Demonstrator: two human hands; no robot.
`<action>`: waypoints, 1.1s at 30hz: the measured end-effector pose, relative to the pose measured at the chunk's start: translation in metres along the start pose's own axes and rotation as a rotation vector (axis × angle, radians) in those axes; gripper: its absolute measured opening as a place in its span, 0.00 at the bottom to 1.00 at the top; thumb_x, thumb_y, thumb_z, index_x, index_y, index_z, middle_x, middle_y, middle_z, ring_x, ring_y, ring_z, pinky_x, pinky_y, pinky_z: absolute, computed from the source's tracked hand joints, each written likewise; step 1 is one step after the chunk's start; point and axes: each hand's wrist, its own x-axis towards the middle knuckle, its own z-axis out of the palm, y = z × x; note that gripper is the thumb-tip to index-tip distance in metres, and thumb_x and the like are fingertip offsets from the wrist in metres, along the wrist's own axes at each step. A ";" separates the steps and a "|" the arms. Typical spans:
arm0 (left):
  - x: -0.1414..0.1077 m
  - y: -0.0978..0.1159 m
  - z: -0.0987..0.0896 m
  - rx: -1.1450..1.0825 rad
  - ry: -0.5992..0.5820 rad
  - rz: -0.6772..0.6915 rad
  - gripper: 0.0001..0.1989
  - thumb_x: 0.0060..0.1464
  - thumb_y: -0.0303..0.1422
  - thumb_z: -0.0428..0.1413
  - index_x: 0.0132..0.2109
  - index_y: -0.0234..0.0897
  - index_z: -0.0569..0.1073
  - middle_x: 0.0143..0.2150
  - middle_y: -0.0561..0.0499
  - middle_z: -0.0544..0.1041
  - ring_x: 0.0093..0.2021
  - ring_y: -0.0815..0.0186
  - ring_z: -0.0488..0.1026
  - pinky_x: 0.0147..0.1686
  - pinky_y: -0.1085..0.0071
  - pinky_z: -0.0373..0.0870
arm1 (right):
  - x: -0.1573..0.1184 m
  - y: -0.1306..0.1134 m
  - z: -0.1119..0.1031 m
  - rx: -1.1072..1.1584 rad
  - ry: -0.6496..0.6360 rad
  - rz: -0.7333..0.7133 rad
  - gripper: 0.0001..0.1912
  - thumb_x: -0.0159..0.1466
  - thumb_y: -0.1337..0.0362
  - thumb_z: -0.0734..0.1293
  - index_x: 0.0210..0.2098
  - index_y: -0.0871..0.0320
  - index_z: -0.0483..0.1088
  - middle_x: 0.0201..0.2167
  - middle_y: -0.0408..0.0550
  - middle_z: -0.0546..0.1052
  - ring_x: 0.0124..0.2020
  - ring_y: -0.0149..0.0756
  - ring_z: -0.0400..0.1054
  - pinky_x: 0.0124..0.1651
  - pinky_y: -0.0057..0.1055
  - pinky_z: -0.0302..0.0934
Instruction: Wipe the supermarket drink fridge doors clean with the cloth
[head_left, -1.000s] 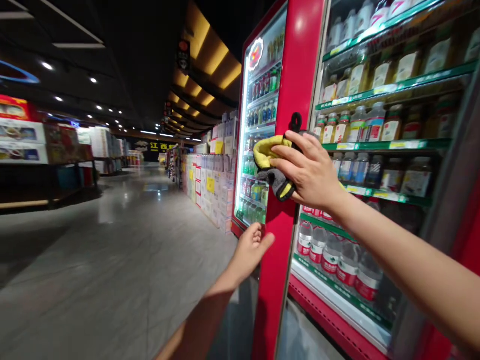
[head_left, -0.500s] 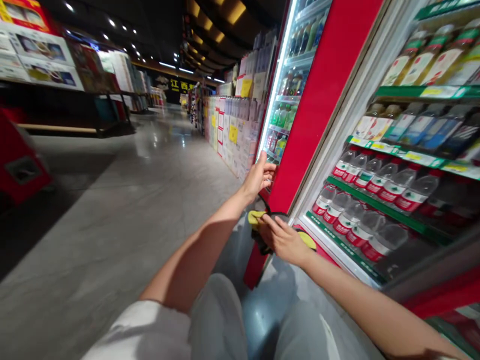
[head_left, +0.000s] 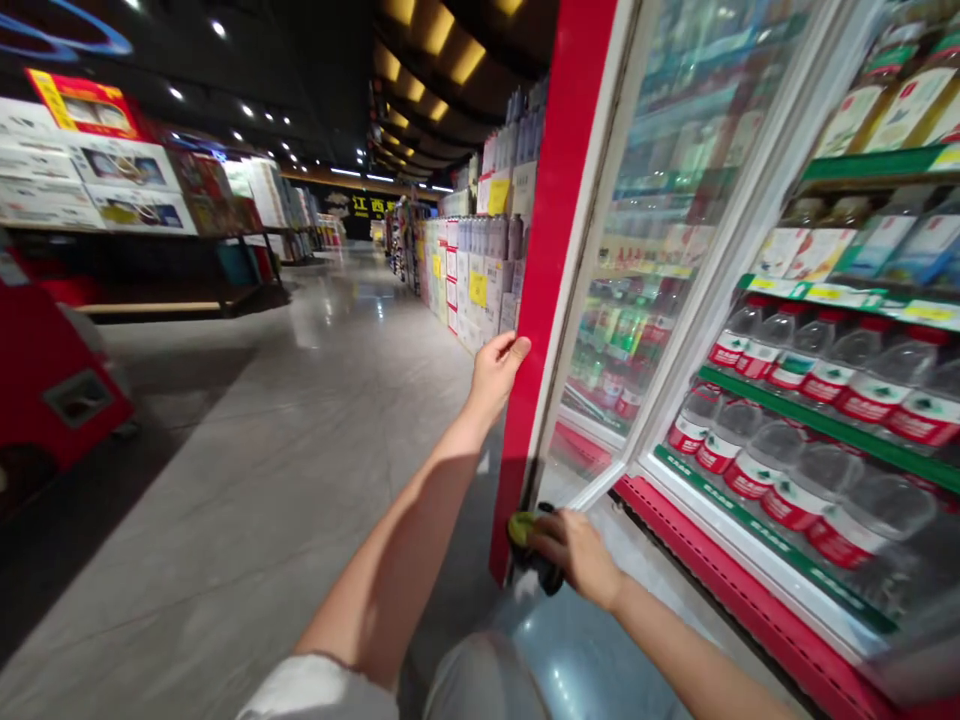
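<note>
My left hand [head_left: 498, 375] is closed at the outer edge of a red-framed glass cooler door [head_left: 556, 200], its thumb over the red frame and its fingertips partly hidden. The door stands swung out from the drinks cooler. Lower down, my right hand [head_left: 589, 560] has its fingers curled over a small black object with a rounded yellow-green face [head_left: 523, 530], close to the door's bottom corner. Its exact kind is unclear. Behind the glass and on the cooler shelves [head_left: 825, 425] stand bottles, including water bottles [head_left: 761, 458] with red labels.
Stacked boxes and bottles [head_left: 476, 270] line the aisle beyond the door. Display tables with boxes [head_left: 127, 180] stand at the left, near a red cart-like unit [head_left: 52, 370]. Grey polished floor [head_left: 300, 400] runs down the aisle. The cooler's red base [head_left: 720, 560] is at the right.
My left hand has closed at the door's edge. The door has swung into fuller view, showing its glass. My right hand is lower, its fingers now curled over the black and yellow-green object.
</note>
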 end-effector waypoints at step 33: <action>-0.060 -0.056 0.029 1.559 0.157 0.635 0.33 0.67 0.37 0.52 0.73 0.63 0.51 0.79 0.66 0.36 0.77 0.53 0.28 0.75 0.45 0.29 | 0.107 0.142 0.097 0.103 0.543 -0.374 0.17 0.70 0.63 0.66 0.57 0.41 0.71 0.59 0.38 0.77 0.66 0.36 0.64 0.71 0.40 0.51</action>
